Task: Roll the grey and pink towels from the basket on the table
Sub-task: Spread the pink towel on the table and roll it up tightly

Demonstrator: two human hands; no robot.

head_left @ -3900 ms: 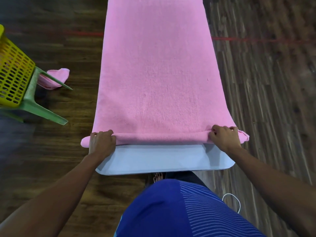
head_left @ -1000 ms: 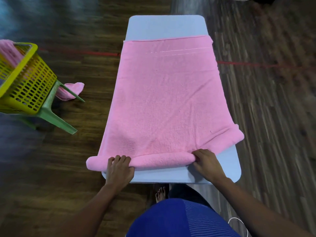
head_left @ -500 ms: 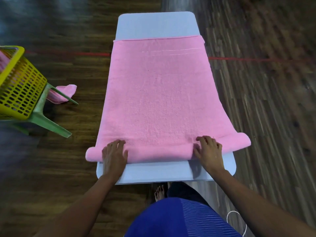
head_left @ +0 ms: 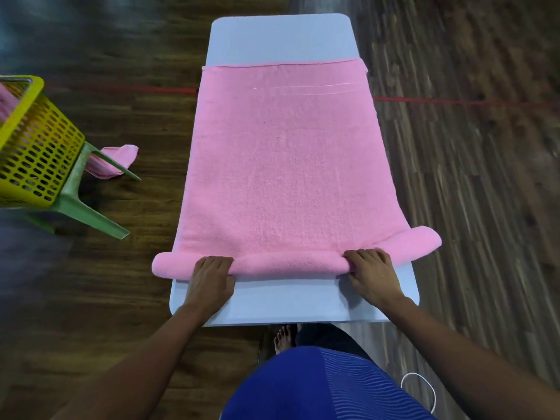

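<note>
Gripping the rolled near edge of the pink towel, left hand & right hand each curl fingers over the roll, L near its left end, R toward the right. Rest of towel lies flat on the table, far end bare. Roll ends overhang both table sides. Left: yellow basket on green stool, pink cloth on floor beside it.

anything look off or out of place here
The pink towel is rolled crooked: its right end sits farther up than the rest and overhangs the table. A pink cloth lies on the floor by the green stool.
</note>
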